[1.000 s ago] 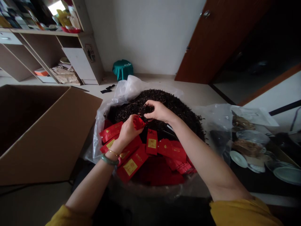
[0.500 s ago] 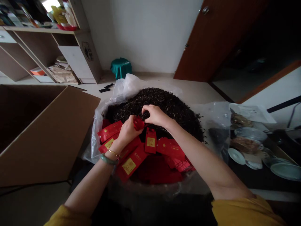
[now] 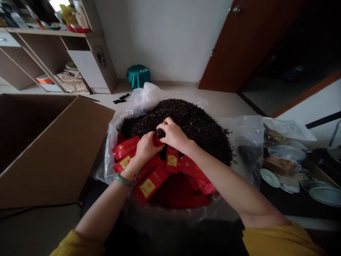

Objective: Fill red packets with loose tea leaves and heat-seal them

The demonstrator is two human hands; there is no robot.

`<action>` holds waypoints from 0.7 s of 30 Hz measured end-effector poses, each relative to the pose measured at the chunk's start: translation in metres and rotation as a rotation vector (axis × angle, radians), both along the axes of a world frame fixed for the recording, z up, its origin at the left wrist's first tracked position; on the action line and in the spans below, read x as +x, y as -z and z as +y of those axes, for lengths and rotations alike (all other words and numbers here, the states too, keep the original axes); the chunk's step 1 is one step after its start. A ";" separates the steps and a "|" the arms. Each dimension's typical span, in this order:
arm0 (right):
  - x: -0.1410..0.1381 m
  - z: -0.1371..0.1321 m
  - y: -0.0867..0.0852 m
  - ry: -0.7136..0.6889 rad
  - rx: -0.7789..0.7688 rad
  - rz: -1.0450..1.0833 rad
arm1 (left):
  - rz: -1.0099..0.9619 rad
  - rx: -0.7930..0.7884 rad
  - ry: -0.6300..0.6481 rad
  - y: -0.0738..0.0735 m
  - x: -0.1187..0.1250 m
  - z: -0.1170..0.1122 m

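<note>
Pale wall (image 3: 165, 42); brown door (image 3: 239, 46) (metal knob (image 3: 236, 9)); shelved cabinet (image 3: 89, 67).

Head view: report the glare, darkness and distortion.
Head view, top left: a blown-out white patch glares; head view, right: the doorway sinks into near black; head view, outer edges: shapes look stretched and soft; head view, middle: the red packets are dimly lit, their smallest print unreadable.
</note>
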State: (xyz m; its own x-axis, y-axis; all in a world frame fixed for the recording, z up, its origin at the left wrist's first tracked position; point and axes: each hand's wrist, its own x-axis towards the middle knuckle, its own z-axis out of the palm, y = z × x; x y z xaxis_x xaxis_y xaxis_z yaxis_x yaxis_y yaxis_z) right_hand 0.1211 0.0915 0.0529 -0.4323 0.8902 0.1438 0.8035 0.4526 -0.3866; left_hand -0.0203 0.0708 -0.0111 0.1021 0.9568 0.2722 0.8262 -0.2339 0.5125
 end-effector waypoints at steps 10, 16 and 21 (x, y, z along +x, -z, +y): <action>0.002 -0.003 -0.007 -0.071 0.028 0.134 | -0.036 -0.005 -0.061 0.002 -0.001 0.002; 0.006 0.000 -0.009 -0.053 -0.008 -0.025 | -0.085 0.004 -0.033 0.004 -0.001 0.001; 0.001 -0.001 -0.011 -0.062 0.008 -0.038 | -0.074 0.003 -0.023 0.004 -0.001 0.001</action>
